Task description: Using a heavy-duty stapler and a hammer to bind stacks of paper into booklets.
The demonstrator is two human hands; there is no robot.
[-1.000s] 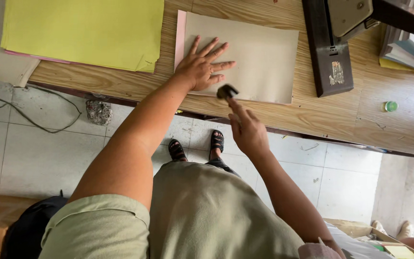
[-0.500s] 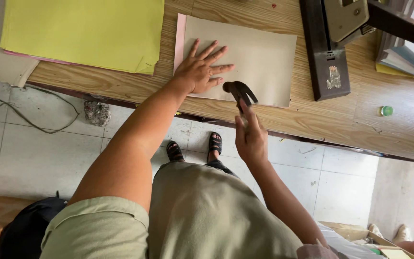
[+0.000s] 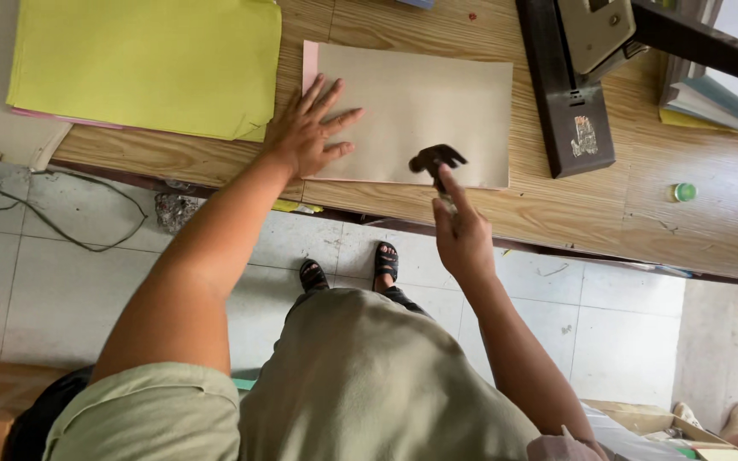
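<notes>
A beige sheet stack with a pink edge lies on the wooden table. My left hand rests flat on its left end, fingers spread. My right hand grips the handle of a small dark hammer. The hammer head hovers over the lower middle of the beige sheets, slightly blurred.
A yellow-green paper stack lies at the left of the table. A black heavy-duty stapler or punch stands to the right, with books and a small green cap beyond. Below are tiled floor, cables and my sandalled feet.
My right hand has swung the hammer from the sheet's near edge up and over the beige sheets. The left hand stays pressed on the stack.
</notes>
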